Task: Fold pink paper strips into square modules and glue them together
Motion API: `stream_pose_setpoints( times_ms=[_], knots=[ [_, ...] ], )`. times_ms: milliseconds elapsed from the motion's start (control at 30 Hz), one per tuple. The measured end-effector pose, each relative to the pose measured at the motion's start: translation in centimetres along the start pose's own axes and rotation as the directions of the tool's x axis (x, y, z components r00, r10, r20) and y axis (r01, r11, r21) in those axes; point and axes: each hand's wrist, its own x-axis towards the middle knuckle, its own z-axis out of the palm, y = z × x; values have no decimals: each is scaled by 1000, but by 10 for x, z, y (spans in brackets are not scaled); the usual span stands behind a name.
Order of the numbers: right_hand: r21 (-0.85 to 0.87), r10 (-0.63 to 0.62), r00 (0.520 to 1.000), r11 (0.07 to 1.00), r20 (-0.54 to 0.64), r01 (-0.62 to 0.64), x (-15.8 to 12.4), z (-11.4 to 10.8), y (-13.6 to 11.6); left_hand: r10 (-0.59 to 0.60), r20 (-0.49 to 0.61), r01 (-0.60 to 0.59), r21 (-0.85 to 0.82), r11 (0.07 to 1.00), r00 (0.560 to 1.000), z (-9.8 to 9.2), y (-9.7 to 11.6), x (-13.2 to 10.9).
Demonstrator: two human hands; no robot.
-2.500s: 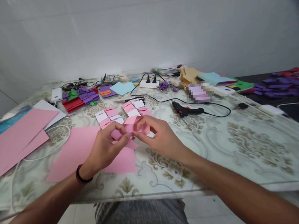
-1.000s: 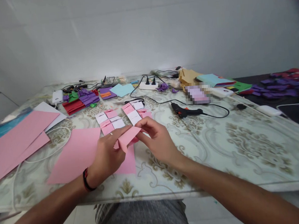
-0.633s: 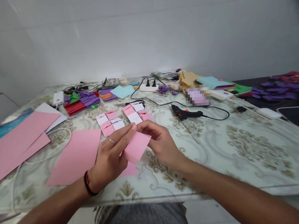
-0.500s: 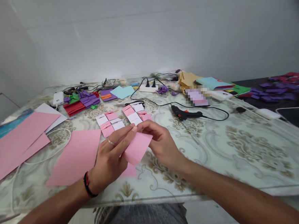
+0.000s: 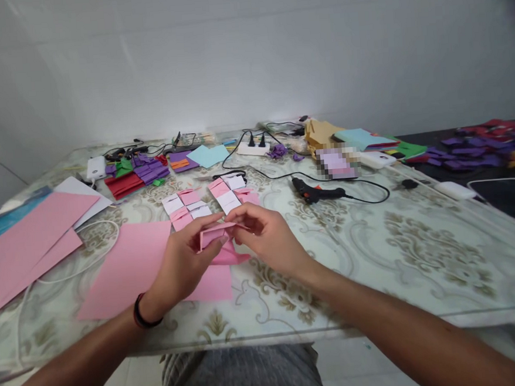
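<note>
A long table (image 5: 428,307) with a flower-patterned cover filled most of the view. At its left side lay big pink sheets (image 5: 36,244), partly on top of a white one, maybe put there to leave room in the middle. Another pink sheet (image 5: 124,267) lay flat beside the left arm. A smaller pink sheet (image 5: 213,285) lay just in front of the person, partly hidden by the left hand.

The left hand (image 5: 185,254) was pinching the folded pink paper (image 5: 229,255), thumb on the near side and fingers behind the top. The right hand (image 5: 272,239) was pinching the right end of its top fold between thumb and fingers. Holding it from both sides probably kept the thin paper steady and its flaps from springing open. The paper was in the middle, above the near part of the table; whether its bottom touched anything, one could not tell.

A black glue gun (image 5: 316,190) lay to the right, maybe so that it was easy to reach but not in the way. A white power strip (image 5: 253,150) sat at the back with two black plugs in it. Two pink-and-white checked paper pieces (image 5: 187,208) lay just behind the hands. The smallest thing was a dark wristband (image 5: 141,314) on the left wrist.
</note>
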Motion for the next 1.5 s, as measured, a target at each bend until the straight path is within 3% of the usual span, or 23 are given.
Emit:
stream_pose_setpoints(
  times_ms=[400, 633, 800, 967, 1133, 1267, 1367, 1500],
  knots=[
    [-101, 66, 998, 993, 25, -63, 4, -4, 6, -96, 4, 96, -53, 994, 995, -2, -3, 4],
    [-33, 57, 998, 998, -13, -57, 3, -3, 6, -159, 129, 173, -104, 979, 979, -4, -4, 6],
    [-60, -28, 1000, 998, 11, 29, 2, -4, 5, -202, 159, 226, -149, 963, 966, -6, -3, 5],
    [-137, -117, 993, 983, 16, 118, 0, -4, 0, -79, 117, 97, -159, 982, 990, -6, -4, 3],
    [-289, -320, 947, 904, 33, 315, -3, -8, -8, 75, 45, -70, -105, 992, 996, -6, -2, 0],
    [-238, -374, 910, 881, 181, 410, -6, -17, -16, 102, -24, -104, -62, 993, 994, -8, 0, -1],
    [-117, -333, 906, 921, 261, 372, -6, -20, -20, 109, -30, -111, -50, 993, 994, -8, 0, -1],
    [-78, -173, 979, 980, 109, 182, -6, -12, -17, 99, 24, -97, -73, 993, 995, -6, 1, -3]
  ],
)
